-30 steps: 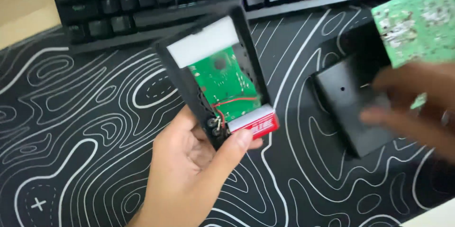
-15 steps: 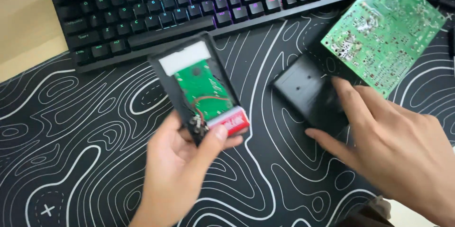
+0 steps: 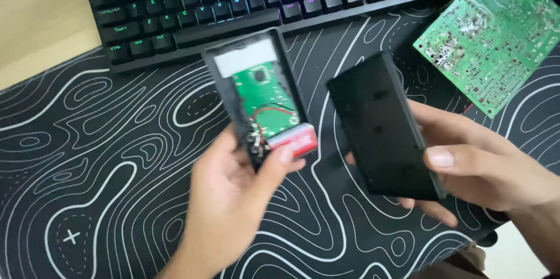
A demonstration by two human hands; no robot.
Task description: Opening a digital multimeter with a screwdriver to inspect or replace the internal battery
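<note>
Nearest the viewer, the left hand (image 3: 233,197) grips the lower end of an opened black device shell (image 3: 256,95), thumb pressed on its red battery (image 3: 294,139) below a small green board (image 3: 265,95), much as before. The right hand (image 3: 484,168), which lay flat on the black back cover (image 3: 382,127) half a second ago, now has it lifted, pinched between thumb and fingers. Counted: two hands, two casing halves, one battery, one patterned desk mat (image 3: 87,168), then one loose circuit board (image 3: 493,37) and one keyboard (image 3: 233,5) farthest off.
</note>
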